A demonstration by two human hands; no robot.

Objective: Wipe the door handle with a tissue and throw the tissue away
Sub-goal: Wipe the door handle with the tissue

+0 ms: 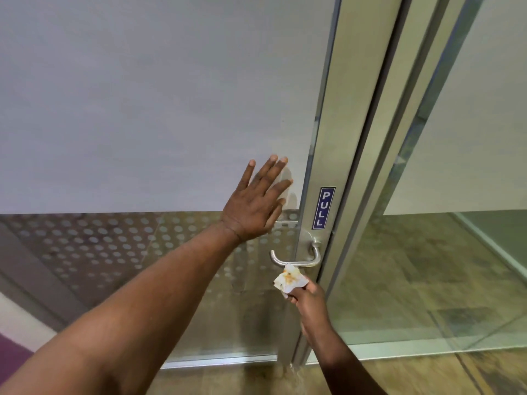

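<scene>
A silver lever door handle [296, 259] sticks out from the metal door frame [328, 155], below a blue PULL sticker [323, 208]. My right hand [309, 302] pinches a crumpled white tissue [290, 279] with orange-brown stains; the tissue's top touches the underside of the handle. My left hand [256, 201] lies flat with fingers spread against the frosted glass door panel [142, 109], just left of and above the handle.
The door's lower glass carries a dotted pattern [114, 243]. Right of the frame stands a fixed glass panel [456, 252] with a brownish floor seen through it. A purple and white surface [14, 337] shows at the lower left.
</scene>
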